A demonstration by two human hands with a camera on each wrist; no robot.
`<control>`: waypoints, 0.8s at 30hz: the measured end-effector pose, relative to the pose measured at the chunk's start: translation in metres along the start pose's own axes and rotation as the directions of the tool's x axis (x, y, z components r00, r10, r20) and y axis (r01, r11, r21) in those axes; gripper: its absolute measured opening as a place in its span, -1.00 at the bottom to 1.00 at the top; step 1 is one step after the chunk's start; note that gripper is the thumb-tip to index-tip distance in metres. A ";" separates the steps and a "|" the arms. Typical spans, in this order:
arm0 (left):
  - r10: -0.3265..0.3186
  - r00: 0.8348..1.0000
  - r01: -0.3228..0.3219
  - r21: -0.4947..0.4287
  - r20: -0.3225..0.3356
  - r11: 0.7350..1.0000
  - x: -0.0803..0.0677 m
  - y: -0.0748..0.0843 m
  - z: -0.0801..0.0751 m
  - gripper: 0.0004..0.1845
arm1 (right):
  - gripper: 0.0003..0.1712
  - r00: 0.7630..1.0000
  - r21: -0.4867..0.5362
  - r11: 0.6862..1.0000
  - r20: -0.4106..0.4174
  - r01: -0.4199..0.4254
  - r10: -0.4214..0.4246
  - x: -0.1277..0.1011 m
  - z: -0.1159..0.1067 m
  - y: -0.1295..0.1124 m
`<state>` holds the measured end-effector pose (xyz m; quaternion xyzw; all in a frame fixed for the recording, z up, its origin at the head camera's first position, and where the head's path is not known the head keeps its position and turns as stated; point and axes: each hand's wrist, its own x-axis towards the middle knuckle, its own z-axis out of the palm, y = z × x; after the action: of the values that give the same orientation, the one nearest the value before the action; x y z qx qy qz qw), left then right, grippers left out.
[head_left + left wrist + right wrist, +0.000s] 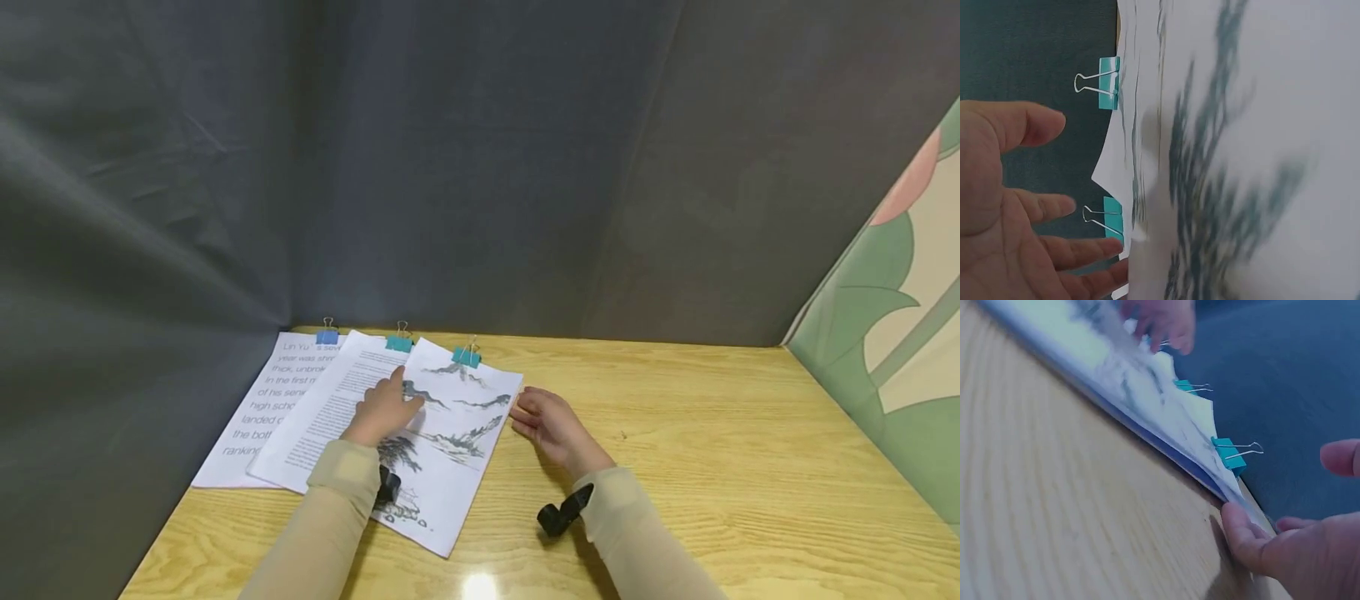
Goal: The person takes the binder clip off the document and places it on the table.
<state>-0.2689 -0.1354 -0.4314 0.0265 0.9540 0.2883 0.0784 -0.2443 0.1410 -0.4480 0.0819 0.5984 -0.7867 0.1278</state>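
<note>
Three clipped paper stacks lie fanned on the wooden table [712, 467]. The front stack shows an ink landscape print [450, 450] and has a teal binder clip [467, 357] at its top. My left hand [382, 410] rests flat on that print, its fingers spread and straight in the left wrist view [1054, 187]. My right hand [536, 417] lies at the print stack's right edge. In the right wrist view a finger [1241, 531] touches the stack's corner below the clip [1232, 453], while the thumb [1341, 456] stays apart.
A text stack [330, 408] with a teal clip [399, 342] and a large-print stack [247, 408] with a blue clip [327, 336] lie to the left. Dark grey cloth [450, 167] closes off the back and left. A leaf-patterned panel [900, 317] stands at the right.
</note>
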 end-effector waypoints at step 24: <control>0.039 0.987 0.014 -0.322 0.157 0.947 -0.007 0.016 -0.001 -0.32 | -0.54 0.941 -0.617 0.767 -0.123 0.176 -0.314 0.001 -0.024 -0.001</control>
<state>-0.2617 -0.1231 -0.4208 0.0426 0.8843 0.4377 0.1567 -0.2460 0.1646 -0.4540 0.0443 0.8312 -0.5536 -0.0239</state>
